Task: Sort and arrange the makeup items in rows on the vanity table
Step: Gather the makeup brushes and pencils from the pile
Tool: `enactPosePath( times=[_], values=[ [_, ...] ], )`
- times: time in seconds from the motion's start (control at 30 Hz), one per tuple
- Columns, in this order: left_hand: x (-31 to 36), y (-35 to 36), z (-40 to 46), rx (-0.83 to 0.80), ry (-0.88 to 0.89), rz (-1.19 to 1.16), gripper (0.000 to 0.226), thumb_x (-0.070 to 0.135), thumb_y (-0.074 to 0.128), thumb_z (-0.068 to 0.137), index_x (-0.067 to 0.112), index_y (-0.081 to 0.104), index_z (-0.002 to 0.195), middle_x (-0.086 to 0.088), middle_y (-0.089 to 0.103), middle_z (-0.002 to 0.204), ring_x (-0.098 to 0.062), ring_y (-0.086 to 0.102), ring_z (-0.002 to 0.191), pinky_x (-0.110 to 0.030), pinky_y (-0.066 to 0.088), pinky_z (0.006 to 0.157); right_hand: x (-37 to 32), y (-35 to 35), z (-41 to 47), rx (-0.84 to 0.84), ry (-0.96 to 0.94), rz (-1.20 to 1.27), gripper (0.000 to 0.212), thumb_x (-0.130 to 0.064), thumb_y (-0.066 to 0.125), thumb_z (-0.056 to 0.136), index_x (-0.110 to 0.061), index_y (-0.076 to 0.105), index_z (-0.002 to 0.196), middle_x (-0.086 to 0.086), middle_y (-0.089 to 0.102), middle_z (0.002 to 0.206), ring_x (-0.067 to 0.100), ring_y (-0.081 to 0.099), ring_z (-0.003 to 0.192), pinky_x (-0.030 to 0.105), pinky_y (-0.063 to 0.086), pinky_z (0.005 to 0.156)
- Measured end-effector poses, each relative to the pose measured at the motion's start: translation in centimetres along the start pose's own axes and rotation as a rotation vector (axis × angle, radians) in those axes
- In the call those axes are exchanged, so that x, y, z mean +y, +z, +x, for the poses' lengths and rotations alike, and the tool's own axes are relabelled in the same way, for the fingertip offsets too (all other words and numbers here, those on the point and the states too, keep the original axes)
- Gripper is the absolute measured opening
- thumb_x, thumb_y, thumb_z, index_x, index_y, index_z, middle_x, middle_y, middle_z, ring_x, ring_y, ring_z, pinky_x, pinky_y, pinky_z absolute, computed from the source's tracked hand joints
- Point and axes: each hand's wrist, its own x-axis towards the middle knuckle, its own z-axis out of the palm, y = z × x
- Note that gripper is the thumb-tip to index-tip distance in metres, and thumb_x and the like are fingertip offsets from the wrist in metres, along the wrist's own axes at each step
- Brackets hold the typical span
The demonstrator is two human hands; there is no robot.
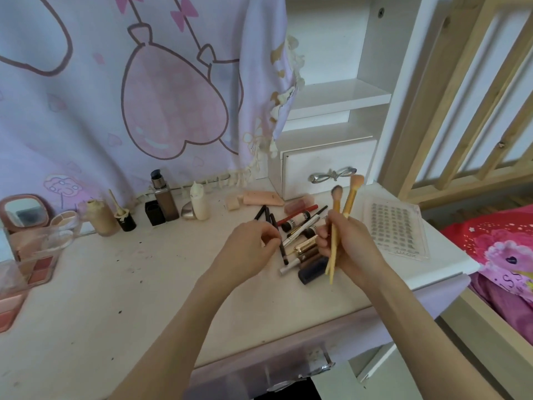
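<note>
Head view looks down on a pale bench (121,284) where a person's two bare forearms reach in from the lower edge. Her or his right hand (350,243) is curled round two yellow-handled makeup brushes (336,226), held upright with their bristle heads above the fist and their handle ends poking out below it. The left hand (248,249) hangs just over the bench with its fingers bent toward the thumb, at the top of a thin black pencil (282,249); whether it actually pinches the pencil cannot be told. Between and just beyond the two hands lies a loose pile of makeup items (302,241): black pencils, a red pencil, a silver-tipped pen, gold and brown tubes and a dark blue cap, crossing and touching one another. Beside the pile, toward the right edge of the bench, lies a clear tray of false lashes (395,226). Along the back of the bench stand a brown square bottle (165,202), a small black cube (155,212), a white squeeze bottle (199,203), a beige bottle (101,217) and a small black jar with a stick in it (124,217). A pink compact mirror (24,210) and blush palettes (37,267) sit at the far left. A white drawer with a bow-shaped handle (331,176) rises behind the pile, and a pink balloon-print curtain (144,96) hangs behind the bench.
</note>
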Motion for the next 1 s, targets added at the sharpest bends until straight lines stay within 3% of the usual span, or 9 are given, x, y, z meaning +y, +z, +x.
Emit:
enactPosePath(
  times=[0.13,0.33,0.83,0.97,1.0],
  values=[
    [0.1,2.9,4.2,0.071,0.014,0.197,0.024,0.016,0.048,0.09,0.021,0.067,0.104,-0.003,0.059,0.103,-0.021,0.049,0.1,-0.029,0.041,0.083,-0.2,-2.4,0.5,-0.015,0.009,-0.018,0.016,-0.016,0.042,0.099,-0.009,0.049,0.087,-0.001,0.039,0.05,0.01,0.035,0.038,0.018,0.028,0.032],
    [0.4,4.8,6.3,0.058,0.022,0.368,0.022,0.024,0.048,0.092,0.025,0.068,0.1,-0.001,0.06,0.102,-0.024,0.045,0.106,-0.032,0.036,0.082,0.1,-4.2,1.0,-0.028,0.048,0.037,0.019,-0.018,0.038,0.1,-0.007,0.049,0.089,-0.001,0.036,0.053,0.007,0.027,0.036,0.016,0.021,0.031],
    [1.2,5.1,6.7,0.052,-0.112,0.33,0.021,0.021,0.051,0.084,0.009,0.068,0.079,-0.007,0.063,0.083,-0.023,0.055,0.088,-0.036,0.05,0.07,0.5,-4.9,1.1,-0.093,0.057,0.016,0.023,-0.017,0.037,0.1,-0.006,0.053,0.089,0.0,0.04,0.051,0.008,0.031,0.035,0.015,0.022,0.031],
    [0.9,3.4,6.2,0.143,-0.086,0.162,0.015,0.017,0.055,0.083,0.009,0.063,0.074,-0.004,0.062,0.08,-0.02,0.056,0.078,-0.033,0.049,0.068,0.0,-4.7,0.9,-0.132,0.072,-0.023,0.021,-0.021,0.042,0.099,-0.008,0.056,0.089,-0.002,0.036,0.052,0.006,0.027,0.037,0.015,0.019,0.032],
    [0.8,2.6,6.0,0.162,-0.074,0.072,0.01,0.016,0.057,0.083,0.012,0.061,0.075,0.0,0.063,0.079,-0.015,0.056,0.075,-0.026,0.048,0.069,-0.3,-4.6,0.9,-0.144,0.068,-0.045,0.021,-0.023,0.044,0.098,-0.009,0.057,0.089,-0.003,0.034,0.051,0.006,0.026,0.037,0.015,0.019,0.032]
  ],
)
